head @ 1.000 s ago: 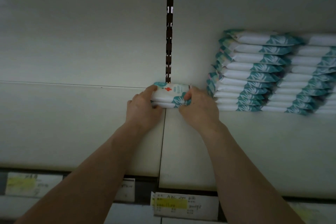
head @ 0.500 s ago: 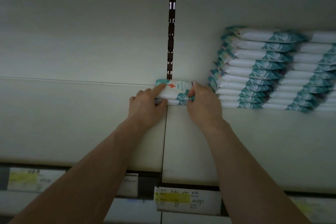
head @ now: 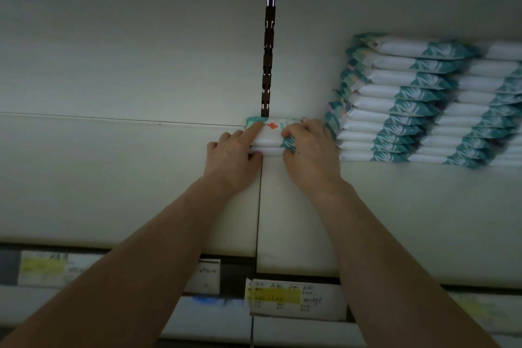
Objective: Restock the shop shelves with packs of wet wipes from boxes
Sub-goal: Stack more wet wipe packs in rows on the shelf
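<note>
Since half a second ago the packs have kept their spot at the back of the shelf, while the right fingers have curled further over the top pack's end. White and broad, the shelf (head: 113, 178) spans the whole view and meets a pale back wall (head: 127, 37), with a seam running front to back under the hands. On its right part two tall stacks of white and teal wet wipe packs stand touching each other against the wall, the nearer stack (head: 395, 99) leaning slightly and the farther stack (head: 485, 110) cut by the frame edge. A dark slotted upright (head: 268, 51) climbs the wall above the seam. Both bare forearms reach in from below. The left grip (head: 233, 157) holds the left end of a small pile of packs (head: 268, 144), index finger laid along the top and thumb at the front; the right grip (head: 310, 155) clasps the right end, fingers curled over the top. That pile sits on the shelf at the foot of the upright, just beside the nearer stack, its top face showing a red cross (head: 271, 126); how many packs it has is unclear. Price labels (head: 296, 299) with yellow bands line the shelf's front edge.
</note>
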A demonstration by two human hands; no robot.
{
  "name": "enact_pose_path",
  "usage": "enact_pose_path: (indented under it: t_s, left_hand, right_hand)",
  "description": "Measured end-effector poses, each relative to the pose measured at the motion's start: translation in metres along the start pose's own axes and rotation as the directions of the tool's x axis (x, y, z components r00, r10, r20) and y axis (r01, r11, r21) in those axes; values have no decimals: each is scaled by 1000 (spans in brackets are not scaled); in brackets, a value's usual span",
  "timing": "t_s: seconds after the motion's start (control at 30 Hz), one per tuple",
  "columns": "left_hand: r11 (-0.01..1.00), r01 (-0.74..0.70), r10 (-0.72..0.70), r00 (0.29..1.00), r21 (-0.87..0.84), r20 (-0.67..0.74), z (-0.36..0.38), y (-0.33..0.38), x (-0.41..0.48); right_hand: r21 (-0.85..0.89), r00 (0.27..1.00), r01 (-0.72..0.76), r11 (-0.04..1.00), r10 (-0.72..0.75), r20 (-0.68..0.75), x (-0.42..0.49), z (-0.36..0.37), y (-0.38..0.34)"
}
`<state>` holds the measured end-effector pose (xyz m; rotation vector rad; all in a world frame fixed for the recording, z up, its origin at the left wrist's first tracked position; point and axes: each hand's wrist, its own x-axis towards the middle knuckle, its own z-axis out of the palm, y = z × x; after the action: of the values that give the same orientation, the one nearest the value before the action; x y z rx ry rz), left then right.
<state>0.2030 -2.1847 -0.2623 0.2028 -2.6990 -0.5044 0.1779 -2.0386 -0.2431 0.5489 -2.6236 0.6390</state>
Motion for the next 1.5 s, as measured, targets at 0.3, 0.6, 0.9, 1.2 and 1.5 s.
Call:
enact_pose_path:
  t_s: [0.3, 0.6, 0.9, 1.2, 1.5]
  left_hand:
    - [1000, 13, -14, 1000, 27, 22, -1, 1, 0]
    - [997, 65, -70, 984, 34, 164, -10, 5, 2]
    - [988, 154, -143, 963, -33, 228, -53, 8, -3]
    - [715, 402, -462, 886, -572, 44, -97, 11, -51]
    - [416, 494, -717, 694, -763, 58, -125, 0, -122]
  right_hand:
    - [-6, 999, -9, 1000, 8, -31, 0, 8, -1]
    - [-98, 966, -50, 994, 74, 248, 2, -18, -15]
    - [64, 968, -161, 985, 146, 203, -8, -48, -43]
    - [399, 954, -298, 867, 253, 160, -49, -50, -109]
    - [477, 960, -202, 855, 77, 269, -91, -61, -139]
